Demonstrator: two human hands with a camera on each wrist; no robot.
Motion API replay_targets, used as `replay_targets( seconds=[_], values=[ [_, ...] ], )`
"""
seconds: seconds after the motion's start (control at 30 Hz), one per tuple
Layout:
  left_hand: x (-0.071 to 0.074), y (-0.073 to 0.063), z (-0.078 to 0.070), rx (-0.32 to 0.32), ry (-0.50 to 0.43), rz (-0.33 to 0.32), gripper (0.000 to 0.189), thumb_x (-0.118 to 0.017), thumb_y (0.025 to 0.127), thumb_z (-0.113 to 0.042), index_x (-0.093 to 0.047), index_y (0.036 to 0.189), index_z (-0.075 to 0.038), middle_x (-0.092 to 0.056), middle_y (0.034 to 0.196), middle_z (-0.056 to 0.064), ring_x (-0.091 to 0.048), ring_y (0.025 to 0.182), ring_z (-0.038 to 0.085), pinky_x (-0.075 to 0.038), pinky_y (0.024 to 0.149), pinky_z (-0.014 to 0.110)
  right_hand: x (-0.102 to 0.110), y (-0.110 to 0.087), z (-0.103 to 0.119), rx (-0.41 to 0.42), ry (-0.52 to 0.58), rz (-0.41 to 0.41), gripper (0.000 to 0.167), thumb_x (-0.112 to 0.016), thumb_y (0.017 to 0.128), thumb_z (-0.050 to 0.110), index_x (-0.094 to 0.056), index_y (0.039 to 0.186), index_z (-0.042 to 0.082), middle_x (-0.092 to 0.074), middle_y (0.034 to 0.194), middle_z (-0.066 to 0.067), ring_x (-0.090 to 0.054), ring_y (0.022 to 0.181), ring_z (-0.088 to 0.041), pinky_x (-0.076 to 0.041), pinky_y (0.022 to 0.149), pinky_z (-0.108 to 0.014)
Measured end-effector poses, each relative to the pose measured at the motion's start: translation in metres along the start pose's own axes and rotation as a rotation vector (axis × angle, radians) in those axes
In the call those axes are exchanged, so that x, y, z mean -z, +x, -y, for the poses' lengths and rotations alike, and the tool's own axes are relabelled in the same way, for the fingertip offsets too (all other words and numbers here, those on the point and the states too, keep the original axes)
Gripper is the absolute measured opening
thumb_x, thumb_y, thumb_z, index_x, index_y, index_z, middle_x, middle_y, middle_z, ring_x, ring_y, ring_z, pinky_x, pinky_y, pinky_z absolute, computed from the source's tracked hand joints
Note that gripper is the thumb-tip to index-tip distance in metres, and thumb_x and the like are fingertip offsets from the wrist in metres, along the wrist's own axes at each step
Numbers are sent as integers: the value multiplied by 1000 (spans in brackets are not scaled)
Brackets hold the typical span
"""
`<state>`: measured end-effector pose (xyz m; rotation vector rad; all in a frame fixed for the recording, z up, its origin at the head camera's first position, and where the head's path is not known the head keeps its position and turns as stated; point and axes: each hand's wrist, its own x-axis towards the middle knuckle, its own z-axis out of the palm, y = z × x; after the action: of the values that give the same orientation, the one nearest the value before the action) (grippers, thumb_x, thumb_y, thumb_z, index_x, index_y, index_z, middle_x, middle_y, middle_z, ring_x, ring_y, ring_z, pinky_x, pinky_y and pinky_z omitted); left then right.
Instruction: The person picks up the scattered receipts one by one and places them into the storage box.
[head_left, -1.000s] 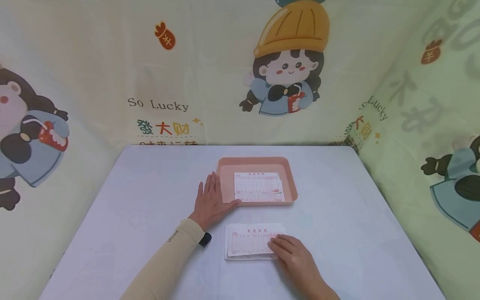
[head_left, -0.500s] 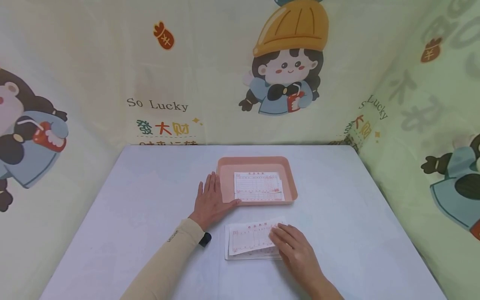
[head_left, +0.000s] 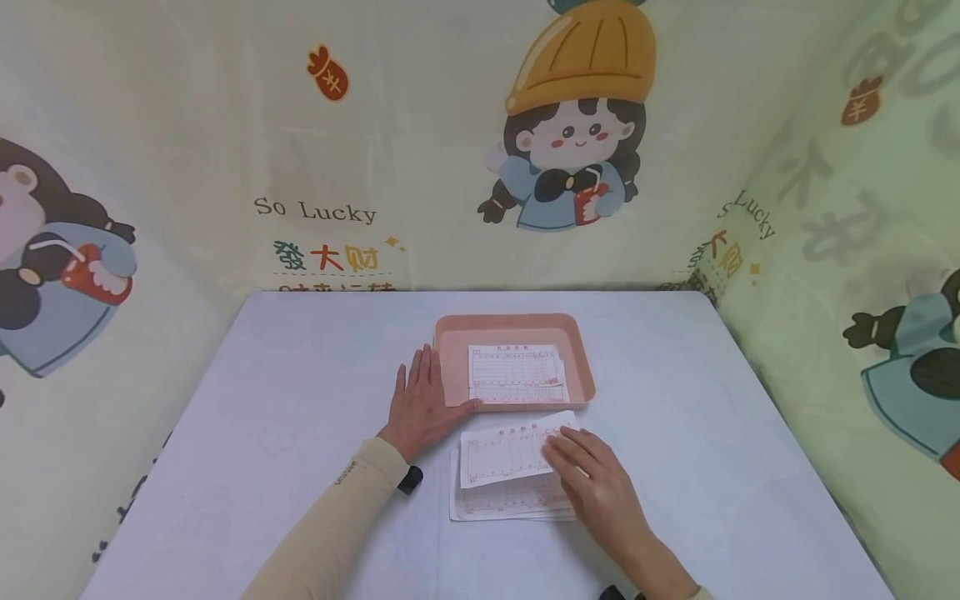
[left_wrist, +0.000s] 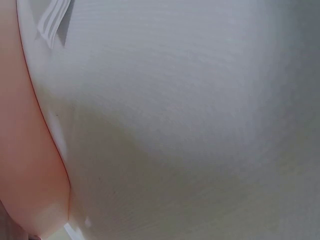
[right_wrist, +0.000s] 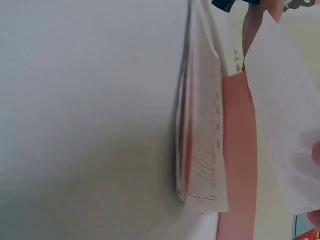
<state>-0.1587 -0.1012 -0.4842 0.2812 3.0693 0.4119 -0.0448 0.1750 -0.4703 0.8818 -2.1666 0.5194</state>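
Observation:
My right hand point(head_left: 600, 483) pinches the right edge of a printed receipt slip point(head_left: 502, 454), lifted and tilted over a stack of receipt slips point(head_left: 513, 503). In the right wrist view the raised slip point(right_wrist: 282, 105) shows its pale back, apart from the stack point(right_wrist: 205, 135); only bits of fingertips show at the right edge. My left hand point(head_left: 420, 412) lies with straight, spread fingers along the left side of a pink tray point(head_left: 456, 350), its thumb at the tray's front rim. The left wrist view shows just part of that hand point(left_wrist: 30, 135).
More receipt slips point(head_left: 513, 365), overlapping and printed in red, lie inside the tray. The stack sits in front of the tray on a white table point(head_left: 712, 467). Cartoon-printed cloth point(head_left: 435, 167) stands behind the table and at both sides.
My right hand has lifted the top receipt slip off the stack and moved it forward towards the tray, uncovering the slips beneath. My left hand and the tray stay in place.

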Motion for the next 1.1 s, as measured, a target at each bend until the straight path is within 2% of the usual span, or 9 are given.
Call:
replay_targets(
  seconds=[0.23,0.27,0.33,0.37,0.47,0.5,0.67,0.87,1.1],
  values=[
    [1,-1,0,-9,6,-15,118,-45,83,-82,-12,157,3,-11,165,21,-10,155,35,-12,123,56,5,10,-12,-44,-22,28,45,-35,108,24,-74,114,3,-73,114,-12,-64,112,-34,-38,114,-28],
    [1,-1,0,-12,9,-24,118,-46,83,-82,-13,157,3,-12,165,22,-12,154,36,-13,123,56,5,11,-13,-53,-24,35,36,-42,107,19,-73,114,3,-73,115,-13,-63,113,-34,-38,114,-28],
    [1,-1,0,-15,17,-38,115,-48,84,-79,-15,156,4,-15,165,22,-14,154,36,-15,123,56,6,15,-16,-63,-35,38,22,-58,99,7,-73,114,3,-73,115,-13,-63,113,-34,-39,113,-29],
    [1,-1,1,-17,17,-44,113,-49,85,-77,-15,156,5,-15,164,23,-15,154,36,-16,123,56,7,16,-17,-69,-40,40,24,-66,92,1,-73,115,3,-73,115,-13,-63,114,-34,-39,113,-29],
    [1,-1,1,-13,18,-38,109,-51,87,-71,-15,156,5,-16,164,23,-16,154,36,-16,123,56,9,22,-21,-95,-52,59,54,-81,65,-11,-72,116,2,-72,116,-14,-62,116,-34,-35,115,-25],
    [1,-1,1,-11,18,-37,108,-51,88,-70,-14,156,5,-16,164,23,-16,153,36,-16,123,56,9,24,-23,-99,-56,58,56,-83,62,-12,-72,116,2,-72,116,-14,-62,116,-34,-34,116,-24],
    [0,0,0,-10,24,-39,109,-50,87,-72,-14,156,5,-16,164,23,-17,153,36,-16,123,55,10,33,-29,-120,-74,59,57,-85,63,-10,-72,117,2,-72,116,-15,-62,116,-34,-32,116,-22],
    [0,0,0,-11,10,-47,109,-49,87,-72,-15,156,5,-17,164,23,-17,153,36,-16,123,56,4,41,-38,-125,-91,42,53,-84,65,-11,-73,115,1,-73,114,-16,-63,114,-34,-52,98,-41],
    [-2,0,1,-12,20,-60,109,-48,87,-73,-16,156,5,-18,164,23,-18,153,36,-17,122,55,-11,47,-50,-132,-100,15,53,-85,64,-12,-73,114,0,-73,112,-18,-65,109,-36,-55,90,-48]
  ],
)
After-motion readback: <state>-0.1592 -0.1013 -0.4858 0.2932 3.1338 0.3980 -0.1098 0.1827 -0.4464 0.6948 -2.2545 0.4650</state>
